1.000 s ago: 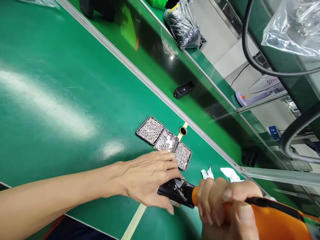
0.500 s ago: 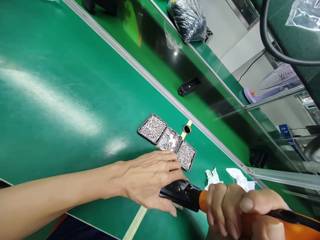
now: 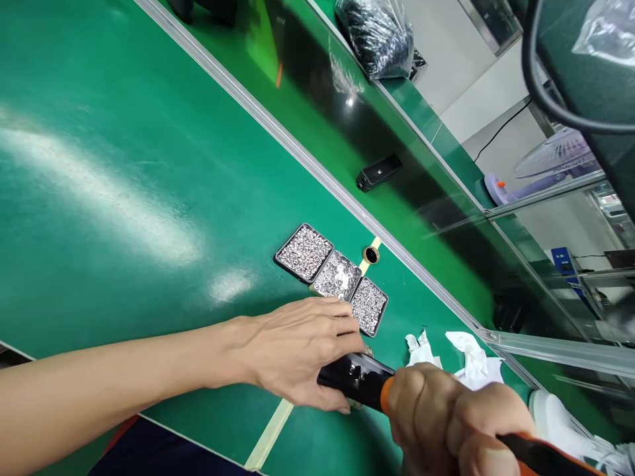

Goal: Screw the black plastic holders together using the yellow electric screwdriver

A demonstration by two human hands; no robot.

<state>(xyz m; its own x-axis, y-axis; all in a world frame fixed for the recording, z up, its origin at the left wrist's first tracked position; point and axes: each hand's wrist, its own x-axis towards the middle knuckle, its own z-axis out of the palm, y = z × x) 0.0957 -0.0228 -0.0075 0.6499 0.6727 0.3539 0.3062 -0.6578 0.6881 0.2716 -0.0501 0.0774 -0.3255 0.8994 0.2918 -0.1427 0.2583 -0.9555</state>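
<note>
My left hand [image 3: 310, 350] lies over a glossy black part [image 3: 342, 373], fingers across its far side and thumb along its near side. Most of that part is hidden. My right hand [image 3: 446, 416] is wrapped around an orange-and-black tool [image 3: 387, 394] that looks like an electric screwdriver; its black nose meets the black part, and the tip cannot be seen. Just beyond my left fingers are three shallow trays: a left tray [image 3: 304, 254] of small silver pieces, a middle tray [image 3: 337, 275] with washer-like rings, and a right tray [image 3: 370, 305] of small metal pieces, partly covered by my fingers.
A round gold-and-black object [image 3: 371, 255] sits on yellow tape by the metal rail [image 3: 317, 172]. White crumpled scraps [image 3: 469, 354] lie to the right on the green table [image 3: 124, 264]. Behind the rail is a black box-shaped device [image 3: 380, 173]; a plastic-wrapped bundle [image 3: 380, 36] rests above.
My right hand and the tool have shifted left and slightly up, closer to my left hand. My left hand stays on the black part. The view has moved slightly.
</note>
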